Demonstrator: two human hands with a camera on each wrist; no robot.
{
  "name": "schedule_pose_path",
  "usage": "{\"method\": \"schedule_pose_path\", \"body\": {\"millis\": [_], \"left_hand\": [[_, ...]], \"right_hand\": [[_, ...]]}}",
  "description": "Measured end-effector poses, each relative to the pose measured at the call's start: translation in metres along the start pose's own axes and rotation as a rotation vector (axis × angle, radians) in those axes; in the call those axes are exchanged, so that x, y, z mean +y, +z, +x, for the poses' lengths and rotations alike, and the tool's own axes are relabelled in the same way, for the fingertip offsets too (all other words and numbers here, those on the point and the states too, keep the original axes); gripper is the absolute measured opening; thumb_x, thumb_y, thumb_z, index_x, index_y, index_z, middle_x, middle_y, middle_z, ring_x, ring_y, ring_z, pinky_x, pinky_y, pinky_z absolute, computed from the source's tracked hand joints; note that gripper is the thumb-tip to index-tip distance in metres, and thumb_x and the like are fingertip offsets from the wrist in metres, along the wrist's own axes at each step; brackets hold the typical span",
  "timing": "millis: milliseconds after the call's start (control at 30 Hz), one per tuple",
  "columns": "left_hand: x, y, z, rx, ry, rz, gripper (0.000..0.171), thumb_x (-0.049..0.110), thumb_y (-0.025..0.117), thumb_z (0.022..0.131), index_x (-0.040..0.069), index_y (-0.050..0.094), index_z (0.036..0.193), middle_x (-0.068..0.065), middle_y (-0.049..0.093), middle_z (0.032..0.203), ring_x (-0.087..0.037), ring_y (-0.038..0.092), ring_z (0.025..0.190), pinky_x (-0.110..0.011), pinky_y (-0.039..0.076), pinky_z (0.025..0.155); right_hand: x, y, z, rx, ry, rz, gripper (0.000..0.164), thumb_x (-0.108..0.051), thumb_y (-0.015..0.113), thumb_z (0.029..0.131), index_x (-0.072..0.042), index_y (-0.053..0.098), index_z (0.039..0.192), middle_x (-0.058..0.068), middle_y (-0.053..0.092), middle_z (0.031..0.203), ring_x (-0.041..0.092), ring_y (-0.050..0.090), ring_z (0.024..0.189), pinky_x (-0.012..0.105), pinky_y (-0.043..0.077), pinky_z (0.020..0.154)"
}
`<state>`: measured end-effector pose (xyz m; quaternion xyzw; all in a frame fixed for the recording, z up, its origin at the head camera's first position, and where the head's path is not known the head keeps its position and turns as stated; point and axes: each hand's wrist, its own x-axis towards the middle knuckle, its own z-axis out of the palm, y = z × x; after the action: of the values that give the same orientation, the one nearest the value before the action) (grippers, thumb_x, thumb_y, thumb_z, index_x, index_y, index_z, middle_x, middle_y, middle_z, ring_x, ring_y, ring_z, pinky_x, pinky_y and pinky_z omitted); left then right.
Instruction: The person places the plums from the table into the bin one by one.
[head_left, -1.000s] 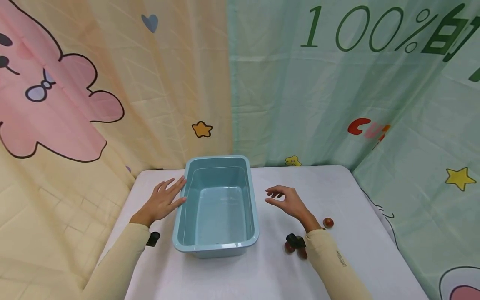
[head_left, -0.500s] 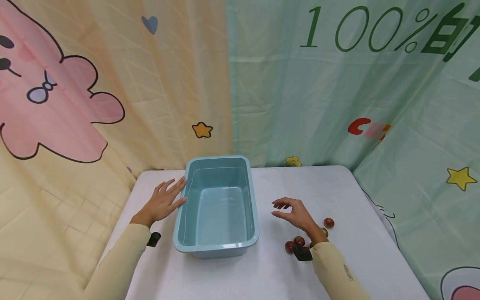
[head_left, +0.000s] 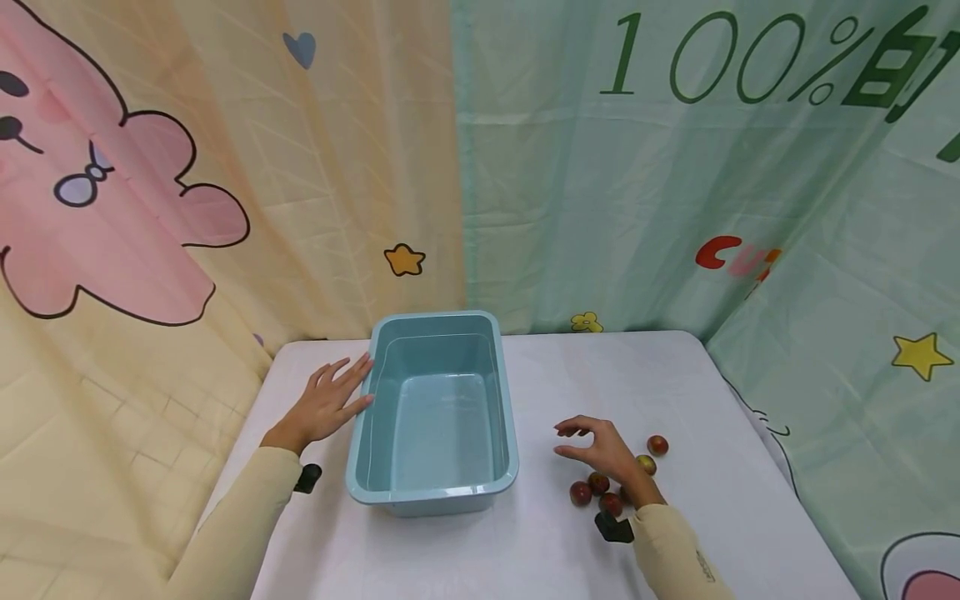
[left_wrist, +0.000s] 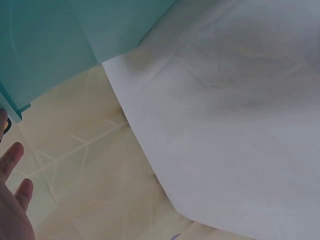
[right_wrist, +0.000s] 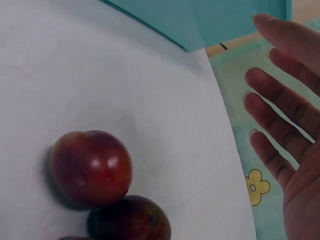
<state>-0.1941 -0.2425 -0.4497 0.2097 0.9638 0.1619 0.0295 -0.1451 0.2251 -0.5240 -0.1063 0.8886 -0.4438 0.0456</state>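
A light blue plastic bin [head_left: 442,425] stands on the white-covered table. My left hand [head_left: 322,408] rests its extended fingers on the bin's left rim; in the left wrist view its fingertips [left_wrist: 12,152] show at the left edge. To the right of the bin my right hand [head_left: 600,450] hovers with loosely bent fingers and holds nothing. Under and beside its wrist lie several dark red plums [head_left: 580,493], partly hidden by the forearm. A greener plum [head_left: 646,464] and a lone red plum [head_left: 657,445] sit farther right. In the right wrist view one cleft plum [right_wrist: 92,169] touches a darker plum [right_wrist: 132,220].
White cloth covers the table [head_left: 465,554]. A cream curtain [head_left: 337,167] hangs behind on the left and a green curtain [head_left: 570,192] behind and on the right, close to the table edges. A black wrist camera [head_left: 613,527] sits on the right forearm near the plums.
My right hand has moved toward me and slightly right, away from the bin, which uncovers more of the plums. The left hand and the bin have stayed in place.
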Motion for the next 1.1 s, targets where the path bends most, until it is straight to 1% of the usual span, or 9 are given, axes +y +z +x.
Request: {"method": "schedule_pose_path", "body": {"millis": [100, 267, 400, 500, 567, 667, 800, 967, 1100], "left_hand": [[0.001, 0.0, 0.0, 0.001, 0.006, 0.0, 0.07, 0.047, 0.042, 0.098, 0.01, 0.02, 0.154, -0.011, 0.017, 0.16, -0.039, 0.009, 0.145, -0.059, -0.001, 0.113], [0.001, -0.001, 0.001, 0.004, 0.008, 0.009, 0.07, 0.046, 0.042, 0.099, 0.01, 0.02, 0.154, -0.012, 0.018, 0.16, -0.04, 0.011, 0.144, -0.06, 0.001, 0.113], [0.001, -0.001, 0.001, 0.006, 0.008, 0.01, 0.069, 0.045, 0.043, 0.099, 0.01, 0.02, 0.154, -0.012, 0.018, 0.16, -0.04, 0.012, 0.144, -0.06, 0.002, 0.113], [0.001, -0.001, 0.0, 0.003, 0.003, 0.004, 0.069, 0.044, 0.043, 0.099, 0.01, 0.02, 0.154, -0.011, 0.018, 0.16, -0.04, 0.011, 0.144, -0.06, 0.001, 0.113], [0.001, -0.001, 0.0, 0.002, 0.0, 0.006, 0.069, 0.045, 0.043, 0.099, 0.01, 0.02, 0.154, -0.011, 0.017, 0.16, -0.039, 0.01, 0.145, -0.06, 0.001, 0.113], [0.001, -0.001, 0.0, 0.004, 0.003, 0.007, 0.069, 0.046, 0.043, 0.099, 0.01, 0.02, 0.154, -0.011, 0.018, 0.16, -0.039, 0.01, 0.145, -0.06, 0.001, 0.113], [0.002, -0.001, -0.001, 0.007, 0.004, 0.004, 0.07, 0.046, 0.042, 0.099, 0.01, 0.02, 0.154, -0.011, 0.018, 0.16, -0.039, 0.01, 0.145, -0.06, 0.001, 0.113], [0.002, -0.001, -0.001, 0.007, 0.003, -0.005, 0.071, 0.048, 0.041, 0.098, 0.011, 0.019, 0.154, -0.01, 0.016, 0.16, -0.038, 0.009, 0.145, -0.058, 0.0, 0.114], [0.001, -0.001, -0.001, 0.012, 0.004, -0.001, 0.071, 0.048, 0.041, 0.098, 0.012, 0.019, 0.154, -0.009, 0.016, 0.16, -0.038, 0.009, 0.145, -0.058, 0.0, 0.114]], "right_hand": [[0.008, 0.003, -0.005, -0.012, 0.037, 0.0, 0.036, -0.021, 0.078, 0.081, -0.008, 0.068, 0.113, 0.0, 0.068, 0.102, 0.028, 0.059, 0.103, 0.054, 0.045, 0.093], [0.022, 0.008, -0.014, -0.033, 0.031, -0.005, 0.036, -0.026, 0.079, 0.08, -0.009, 0.069, 0.11, 0.003, 0.069, 0.102, 0.027, 0.059, 0.102, 0.053, 0.044, 0.093], [0.029, 0.012, -0.02, -0.042, 0.043, 0.0, 0.034, -0.027, 0.08, 0.079, -0.011, 0.07, 0.108, -0.001, 0.069, 0.101, 0.024, 0.059, 0.102, 0.056, 0.042, 0.095], [0.033, 0.013, -0.024, -0.053, 0.043, 0.004, 0.033, -0.027, 0.081, 0.078, -0.012, 0.071, 0.105, -0.002, 0.069, 0.099, 0.024, 0.059, 0.103, 0.056, 0.042, 0.096], [0.036, 0.015, -0.025, -0.063, 0.038, 0.001, 0.033, -0.027, 0.082, 0.077, -0.012, 0.071, 0.104, -0.002, 0.069, 0.099, 0.024, 0.06, 0.103, 0.052, 0.044, 0.094], [0.042, 0.017, -0.027, -0.076, 0.012, -0.018, 0.034, -0.028, 0.083, 0.075, -0.013, 0.072, 0.103, -0.004, 0.069, 0.1, 0.022, 0.061, 0.099, 0.04, 0.049, 0.086], [0.047, 0.018, -0.028, -0.086, -0.001, -0.045, 0.036, -0.03, 0.085, 0.072, -0.014, 0.072, 0.102, -0.004, 0.068, 0.102, 0.018, 0.059, 0.091, 0.027, 0.048, 0.075], [0.051, 0.019, -0.03, -0.118, 0.006, -0.066, 0.038, -0.029, 0.087, 0.07, -0.014, 0.072, 0.101, -0.002, 0.068, 0.103, 0.014, 0.055, 0.084, 0.025, 0.045, 0.071], [0.052, 0.02, -0.03, -0.136, -0.002, -0.083, 0.038, -0.028, 0.087, 0.069, -0.015, 0.071, 0.101, -0.003, 0.067, 0.103, 0.014, 0.055, 0.087, 0.025, 0.044, 0.073]]}}
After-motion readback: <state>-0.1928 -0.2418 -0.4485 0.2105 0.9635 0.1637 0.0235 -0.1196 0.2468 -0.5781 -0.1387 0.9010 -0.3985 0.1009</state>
